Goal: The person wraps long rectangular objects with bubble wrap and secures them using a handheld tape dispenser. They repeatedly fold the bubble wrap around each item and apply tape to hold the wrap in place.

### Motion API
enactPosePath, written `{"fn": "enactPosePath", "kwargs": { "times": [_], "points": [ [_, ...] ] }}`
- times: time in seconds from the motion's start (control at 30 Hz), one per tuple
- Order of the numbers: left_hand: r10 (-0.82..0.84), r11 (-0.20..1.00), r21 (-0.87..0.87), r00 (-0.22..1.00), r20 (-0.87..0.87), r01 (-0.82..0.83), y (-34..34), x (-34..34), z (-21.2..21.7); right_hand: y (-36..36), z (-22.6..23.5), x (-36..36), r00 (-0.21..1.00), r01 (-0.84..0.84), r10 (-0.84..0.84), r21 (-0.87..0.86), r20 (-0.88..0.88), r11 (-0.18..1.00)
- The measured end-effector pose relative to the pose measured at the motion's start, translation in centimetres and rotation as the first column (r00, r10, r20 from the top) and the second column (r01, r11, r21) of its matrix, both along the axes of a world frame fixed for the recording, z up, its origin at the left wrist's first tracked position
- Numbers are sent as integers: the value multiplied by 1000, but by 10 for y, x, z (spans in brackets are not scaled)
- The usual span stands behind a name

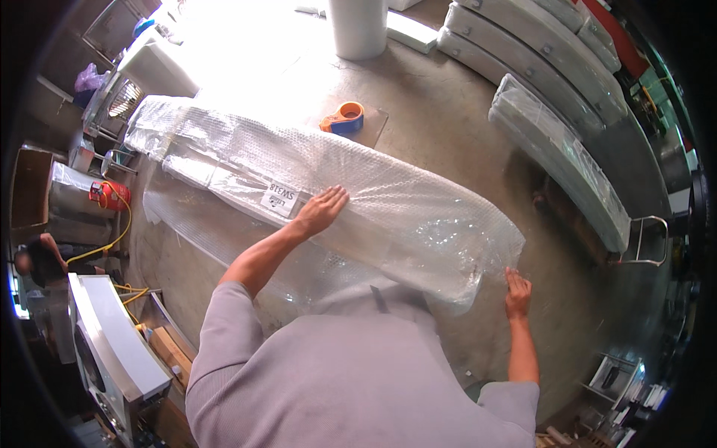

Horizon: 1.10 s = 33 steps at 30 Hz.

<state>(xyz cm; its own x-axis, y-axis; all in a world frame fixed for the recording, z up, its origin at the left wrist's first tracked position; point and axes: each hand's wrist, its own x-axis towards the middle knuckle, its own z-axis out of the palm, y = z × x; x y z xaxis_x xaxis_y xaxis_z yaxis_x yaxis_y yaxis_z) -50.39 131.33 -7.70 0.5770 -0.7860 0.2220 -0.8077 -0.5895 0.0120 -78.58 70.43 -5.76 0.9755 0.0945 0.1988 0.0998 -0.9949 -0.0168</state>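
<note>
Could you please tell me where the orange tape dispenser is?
In the head view, the tape dispenser sits at upper centre, just beyond the bubble wrap.

Top glare (blown white), black rim

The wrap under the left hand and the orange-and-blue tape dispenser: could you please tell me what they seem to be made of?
The wrap looks like clear, glossy plastic bubble film: its surface is dimpled and creased, and catches glints. The tape dispenser seems to be moulded plastic, smooth and opaque, judging by its even colours, though some parts could be painted metal.
</note>
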Motion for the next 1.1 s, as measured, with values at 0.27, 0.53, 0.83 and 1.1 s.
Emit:
{"fn": "enactPosePath", "kwargs": {
  "times": [0.27, 0.53, 0.83, 1.1],
  "points": [
    [-44, 995, 86, 986, -161, 59, 4, -3, 6, 26, 45, 14, 991, 124, -126, 50, 39, 991],
    [-31, 969, 236, 979, -199, 79, -1, -5, 21, 213, 4, 183, 988, 14, -66, 355, 136, 935],
    [456, 764, 646, 707, -540, 1, -64, 50, 103, 223, -28, 166, 963, 38, 23, 218, -268, 975],
    [529, 848, 132, 806, -265, -513, 0, 49, 16, 215, -4, 161, 946, -11, 61, 158, -317, 987]
  ]
}}
